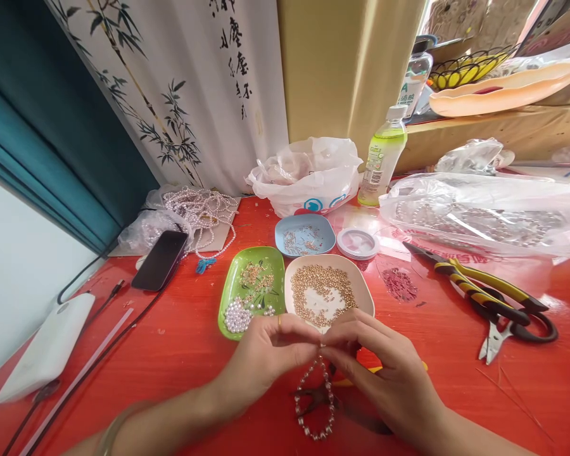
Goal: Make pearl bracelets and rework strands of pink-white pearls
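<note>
Over the tabletop's near edge, the left hand [276, 348] and right hand [384, 361] are pinching a beaded loop [315, 399] between closed fingertips. Beyond, a cream dish [367, 304] is holding gold beads [313, 278]; a green dish [224, 288], pearls [238, 315] and gold pieces; a blue dish [330, 221], small metallic pins.

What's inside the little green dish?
The green dish holds pearly white beads and small gold-coloured pieces. The left hand covers its near right corner, so anything lying there can't be seen.

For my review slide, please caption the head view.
Left hand and right hand pinch a beaded loop near green and cream dishes.
</note>
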The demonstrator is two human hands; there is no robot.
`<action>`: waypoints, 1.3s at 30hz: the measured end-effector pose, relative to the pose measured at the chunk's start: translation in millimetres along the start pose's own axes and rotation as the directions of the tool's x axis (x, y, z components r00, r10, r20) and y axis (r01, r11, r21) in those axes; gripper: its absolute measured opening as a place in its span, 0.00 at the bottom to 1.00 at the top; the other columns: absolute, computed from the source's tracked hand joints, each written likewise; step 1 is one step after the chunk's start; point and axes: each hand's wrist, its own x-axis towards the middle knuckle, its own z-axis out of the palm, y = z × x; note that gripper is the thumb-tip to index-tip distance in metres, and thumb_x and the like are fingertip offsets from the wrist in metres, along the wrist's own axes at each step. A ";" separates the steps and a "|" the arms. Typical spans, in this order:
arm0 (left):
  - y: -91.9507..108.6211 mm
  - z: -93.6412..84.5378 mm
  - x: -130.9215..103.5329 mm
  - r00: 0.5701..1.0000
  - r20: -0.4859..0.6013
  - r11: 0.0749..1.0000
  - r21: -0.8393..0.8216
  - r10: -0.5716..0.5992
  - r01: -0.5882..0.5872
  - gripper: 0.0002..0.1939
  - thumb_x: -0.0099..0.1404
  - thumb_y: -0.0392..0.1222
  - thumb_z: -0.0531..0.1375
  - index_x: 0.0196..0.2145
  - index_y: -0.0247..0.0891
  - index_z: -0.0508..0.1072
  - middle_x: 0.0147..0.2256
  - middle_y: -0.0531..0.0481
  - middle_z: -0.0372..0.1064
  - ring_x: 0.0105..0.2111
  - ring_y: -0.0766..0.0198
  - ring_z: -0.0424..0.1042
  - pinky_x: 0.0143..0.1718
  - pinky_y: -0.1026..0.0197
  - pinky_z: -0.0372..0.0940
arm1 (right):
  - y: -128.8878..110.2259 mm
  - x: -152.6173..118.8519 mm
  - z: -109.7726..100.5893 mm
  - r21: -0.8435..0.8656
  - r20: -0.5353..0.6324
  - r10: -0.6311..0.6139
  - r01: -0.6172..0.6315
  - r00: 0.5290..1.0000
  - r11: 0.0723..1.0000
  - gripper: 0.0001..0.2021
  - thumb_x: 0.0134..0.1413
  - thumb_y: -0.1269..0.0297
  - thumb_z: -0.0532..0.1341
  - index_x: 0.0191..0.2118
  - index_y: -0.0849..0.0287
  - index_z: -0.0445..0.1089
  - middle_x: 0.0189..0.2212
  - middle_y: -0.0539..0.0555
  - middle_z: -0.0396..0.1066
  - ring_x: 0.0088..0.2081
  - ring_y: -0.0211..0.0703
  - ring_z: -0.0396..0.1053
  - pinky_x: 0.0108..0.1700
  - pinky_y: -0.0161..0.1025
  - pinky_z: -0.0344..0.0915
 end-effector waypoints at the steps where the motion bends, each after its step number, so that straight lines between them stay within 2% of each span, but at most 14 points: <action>1: 0.2 -0.2 -0.3 1.000 0.000 1.000 -0.003 0.003 -0.003 0.05 0.52 0.37 0.63 0.29 0.37 0.75 0.31 0.52 0.73 0.34 0.69 0.69 0.39 0.66 0.62 | 0.1 0.2 -0.1 0.004 0.001 0.003 -0.003 1.000 1.000 0.02 0.51 0.72 0.58 0.29 0.60 0.67 0.24 0.50 0.65 0.25 0.32 0.65 0.25 0.29 0.64; 6: 0.1 -0.4 -0.3 0.999 0.026 0.996 -0.078 -0.029 0.031 0.05 0.52 0.37 0.63 0.29 0.37 0.75 0.29 0.53 0.72 0.31 0.70 0.69 0.37 0.67 0.62 | -2.4 0.8 -2.6 0.038 0.027 0.065 -0.066 0.998 0.997 0.02 0.50 0.71 0.59 0.30 0.59 0.68 0.26 0.51 0.64 0.27 0.33 0.65 0.26 0.30 0.65; 10: -0.2 0.7 0.2 0.998 0.054 0.992 -0.122 -0.024 0.030 0.05 0.50 0.37 0.64 0.28 0.37 0.76 0.29 0.51 0.74 0.30 0.69 0.70 0.36 0.66 0.64 | -4.6 2.3 -4.6 0.123 0.058 0.126 -0.132 0.990 0.984 0.03 0.50 0.68 0.59 0.33 0.58 0.69 0.27 0.51 0.65 0.27 0.33 0.64 0.27 0.31 0.65; 13: -0.2 1.4 0.7 0.998 0.058 0.992 -0.117 -0.037 0.043 0.05 0.49 0.38 0.65 0.27 0.36 0.77 0.25 0.51 0.73 0.25 0.69 0.70 0.32 0.65 0.65 | -4.8 3.8 -5.0 0.199 0.093 0.186 -0.201 0.978 0.959 0.05 0.50 0.64 0.60 0.31 0.59 0.68 0.26 0.51 0.66 0.27 0.33 0.64 0.27 0.31 0.65; 16: -0.2 2.1 1.1 0.997 0.053 0.993 -0.104 -0.048 0.054 0.06 0.48 0.39 0.65 0.26 0.36 0.77 0.21 0.51 0.71 0.20 0.70 0.67 0.25 0.66 0.64 | -3.8 3.9 -4.8 0.283 0.144 0.271 -0.302 0.952 0.910 0.07 0.49 0.62 0.61 0.29 0.60 0.68 0.26 0.50 0.65 0.27 0.33 0.64 0.27 0.31 0.64; 18: 0.2 2.5 0.9 0.999 0.031 0.995 -0.091 -0.040 0.043 0.05 0.47 0.39 0.66 0.25 0.36 0.77 0.21 0.51 0.71 0.19 0.71 0.66 0.23 0.67 0.62 | -2.8 3.0 -4.4 0.340 0.183 0.318 -0.364 0.930 0.867 0.07 0.48 0.61 0.61 0.30 0.60 0.68 0.27 0.51 0.65 0.28 0.33 0.64 0.28 0.32 0.64; 26: 3.5 2.4 -0.8 0.998 -0.010 0.998 0.027 0.056 -0.056 0.04 0.46 0.39 0.66 0.24 0.39 0.78 0.23 0.50 0.72 0.19 0.70 0.65 0.22 0.67 0.63 | -2.6 2.2 -3.5 0.479 0.299 0.404 -0.502 0.865 0.720 0.09 0.46 0.59 0.62 0.30 0.60 0.66 0.29 0.50 0.62 0.29 0.33 0.64 0.31 0.33 0.64; 29: 2.8 1.6 -0.6 0.996 -0.004 0.993 0.082 0.084 -0.084 0.05 0.46 0.40 0.66 0.24 0.39 0.78 0.24 0.49 0.72 0.23 0.67 0.68 0.24 0.66 0.64 | -4.3 3.8 -3.6 0.483 0.285 0.402 -0.493 0.870 0.724 0.09 0.45 0.60 0.63 0.28 0.60 0.66 0.27 0.49 0.62 0.29 0.33 0.63 0.31 0.32 0.63; 34: -0.6 1.2 -1.2 0.993 -0.008 0.985 0.131 0.114 -0.112 0.06 0.48 0.42 0.65 0.26 0.39 0.78 0.24 0.49 0.72 0.20 0.69 0.65 0.23 0.66 0.62 | -6.3 4.8 -2.7 0.460 0.286 0.412 -0.501 0.865 0.733 0.11 0.44 0.57 0.62 0.26 0.60 0.65 0.25 0.49 0.61 0.27 0.33 0.61 0.28 0.30 0.61; 37: -1.3 0.9 -1.6 0.981 -0.045 0.964 0.200 0.187 -0.175 0.06 0.49 0.42 0.65 0.26 0.38 0.78 0.25 0.48 0.72 0.25 0.66 0.68 0.29 0.64 0.63 | -6.7 6.0 -4.1 0.389 0.267 0.426 -0.501 0.865 0.773 0.11 0.46 0.56 0.61 0.27 0.60 0.66 0.25 0.49 0.62 0.27 0.33 0.61 0.27 0.30 0.61; 39: -1.0 -0.1 -1.5 0.981 -0.066 0.964 0.210 0.182 -0.165 0.08 0.51 0.44 0.64 0.26 0.37 0.77 0.24 0.49 0.72 0.24 0.67 0.67 0.29 0.65 0.62 | -6.9 8.1 -7.3 0.302 0.235 0.413 -0.470 0.880 0.830 0.10 0.50 0.57 0.58 0.29 0.60 0.66 0.26 0.50 0.64 0.27 0.33 0.62 0.27 0.30 0.62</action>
